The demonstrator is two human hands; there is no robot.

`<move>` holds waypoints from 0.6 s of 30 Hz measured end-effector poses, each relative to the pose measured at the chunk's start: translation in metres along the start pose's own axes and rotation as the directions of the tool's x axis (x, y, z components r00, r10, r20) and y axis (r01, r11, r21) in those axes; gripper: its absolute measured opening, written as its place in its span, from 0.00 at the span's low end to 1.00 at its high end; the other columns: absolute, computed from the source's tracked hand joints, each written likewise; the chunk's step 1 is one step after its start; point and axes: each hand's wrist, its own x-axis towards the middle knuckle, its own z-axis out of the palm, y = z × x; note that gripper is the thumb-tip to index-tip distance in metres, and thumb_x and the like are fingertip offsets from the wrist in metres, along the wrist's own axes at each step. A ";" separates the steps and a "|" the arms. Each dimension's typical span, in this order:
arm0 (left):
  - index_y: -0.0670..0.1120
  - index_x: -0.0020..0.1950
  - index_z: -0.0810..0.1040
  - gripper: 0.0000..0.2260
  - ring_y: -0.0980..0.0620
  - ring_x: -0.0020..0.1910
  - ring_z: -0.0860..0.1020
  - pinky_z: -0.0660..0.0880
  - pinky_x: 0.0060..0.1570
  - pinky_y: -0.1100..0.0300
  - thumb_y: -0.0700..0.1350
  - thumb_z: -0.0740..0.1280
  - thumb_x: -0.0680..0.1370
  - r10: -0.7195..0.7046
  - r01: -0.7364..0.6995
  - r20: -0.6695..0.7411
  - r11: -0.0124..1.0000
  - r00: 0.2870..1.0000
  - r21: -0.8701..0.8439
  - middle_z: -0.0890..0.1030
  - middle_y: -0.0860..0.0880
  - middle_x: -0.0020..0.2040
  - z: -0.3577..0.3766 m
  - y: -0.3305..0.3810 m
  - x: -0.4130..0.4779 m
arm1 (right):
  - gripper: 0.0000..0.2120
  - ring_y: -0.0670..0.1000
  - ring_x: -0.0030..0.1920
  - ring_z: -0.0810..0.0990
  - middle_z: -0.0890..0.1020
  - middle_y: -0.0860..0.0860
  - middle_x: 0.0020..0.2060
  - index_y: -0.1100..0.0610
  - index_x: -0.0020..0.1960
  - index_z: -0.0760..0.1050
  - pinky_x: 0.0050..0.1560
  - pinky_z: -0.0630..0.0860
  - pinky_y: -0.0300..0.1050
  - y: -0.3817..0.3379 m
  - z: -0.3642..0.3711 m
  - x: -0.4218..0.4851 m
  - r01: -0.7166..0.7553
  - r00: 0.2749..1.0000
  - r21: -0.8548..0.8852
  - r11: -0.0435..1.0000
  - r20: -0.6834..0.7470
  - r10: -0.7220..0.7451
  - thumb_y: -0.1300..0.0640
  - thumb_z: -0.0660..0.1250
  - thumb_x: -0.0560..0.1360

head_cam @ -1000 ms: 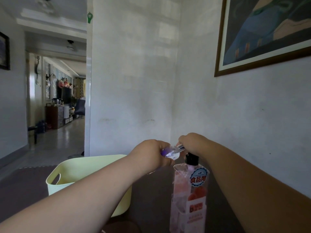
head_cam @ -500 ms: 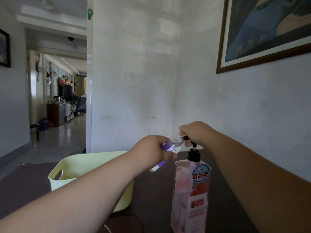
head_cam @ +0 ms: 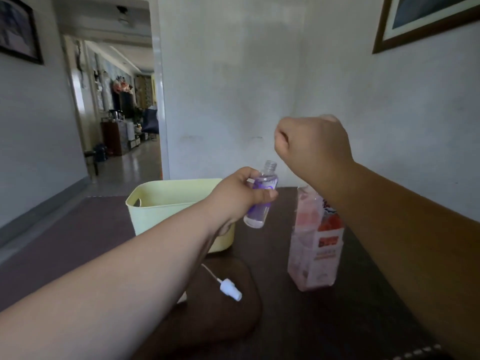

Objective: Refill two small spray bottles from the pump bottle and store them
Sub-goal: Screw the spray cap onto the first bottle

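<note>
Left hand: raised above the dark surface, fingers wrapped round a small spray bottle. Bottle clear with a purple label, uncapped, threaded neck up, tilted slightly to the right; held in the air between the tub and the pump bottle.

Right hand: held higher, above the pump bottle, fingers curled into a loose fist; whether anything is inside the fist cannot be told.

Pump bottle: tall, clear with a pink and red label, upright on the surface; its top is hidden behind the right forearm.

Spray cap: white, thin dip tube attached, lying on its side on the surface, near the front of the tub.

Tub: pale yellow plastic, handle slot in the left wall, on the surface behind the left arm.

Framed picture: on the wall, upper right.
</note>
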 end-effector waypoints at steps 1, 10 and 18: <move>0.40 0.58 0.73 0.18 0.42 0.48 0.80 0.73 0.60 0.43 0.39 0.73 0.71 -0.012 0.012 -0.016 1.000 1.000 0.008 0.79 0.41 0.47 -0.008 -0.006 -0.007 | 0.12 0.59 0.31 0.74 0.76 0.52 0.27 0.56 0.40 0.79 0.46 0.69 0.47 -0.013 -0.001 -0.009 0.023 0.999 0.049 0.999 -0.043 -0.021 0.58 0.57 0.73; 0.41 0.55 0.75 0.14 0.44 0.44 0.79 0.75 0.54 0.44 0.36 0.71 0.72 -0.097 0.079 -0.213 0.993 0.972 -0.094 0.80 0.40 0.47 -0.068 -0.077 -0.069 | 0.20 0.47 0.53 0.79 0.81 0.43 0.50 0.46 0.54 0.77 0.52 0.76 0.46 -0.105 0.050 -0.148 -0.421 0.800 0.420 0.804 0.590 0.111 0.35 0.63 0.69; 0.46 0.53 0.76 0.11 0.48 0.41 0.78 0.75 0.43 0.57 0.38 0.71 0.72 -0.115 0.091 -0.193 0.987 0.974 -0.131 0.80 0.46 0.44 -0.080 -0.100 -0.077 | 0.14 0.50 0.54 0.73 0.76 0.44 0.48 0.46 0.48 0.76 0.53 0.73 0.45 -0.111 0.071 -0.188 -0.459 0.679 0.252 0.852 0.718 0.154 0.38 0.66 0.69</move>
